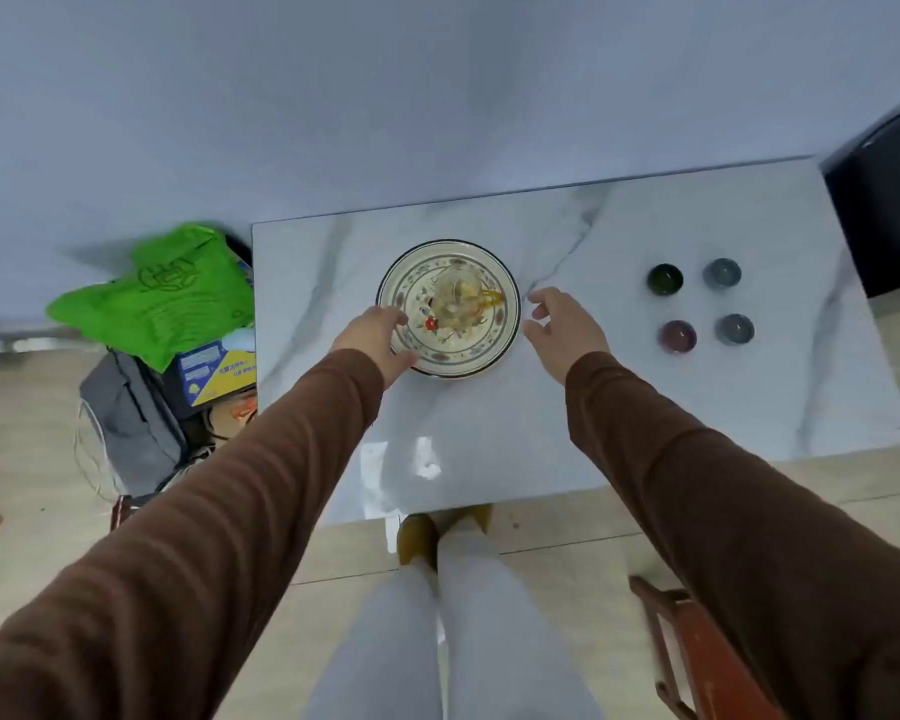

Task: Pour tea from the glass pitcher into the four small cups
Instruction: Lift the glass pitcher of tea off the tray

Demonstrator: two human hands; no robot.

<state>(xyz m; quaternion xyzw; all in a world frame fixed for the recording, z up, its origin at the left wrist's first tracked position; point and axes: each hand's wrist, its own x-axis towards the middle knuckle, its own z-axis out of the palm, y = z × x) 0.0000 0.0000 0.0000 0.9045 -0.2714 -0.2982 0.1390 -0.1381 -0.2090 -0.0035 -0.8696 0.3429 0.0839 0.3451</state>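
Note:
A glass pitcher (461, 298) with amber tea stands in the middle of a patterned plate (494, 350) on the marble table (619, 407). My left hand (378, 340) rests at the plate's left rim, its fingers touching the edge. My right hand (562, 324) hovers just right of the plate, fingers spread, holding nothing. Several small cups stand in a square at the right: a dark green cup (665, 279), a grey-blue cup (721, 272), a maroon cup (677, 336) and a slate cup (734, 328).
A green bag (162, 293), a grey bag (126, 423) and a blue-yellow box (214, 371) crowd the floor left of the table. A dark cabinet (884, 200) stands at the far right. A red-brown chair (697, 652) is near my right leg.

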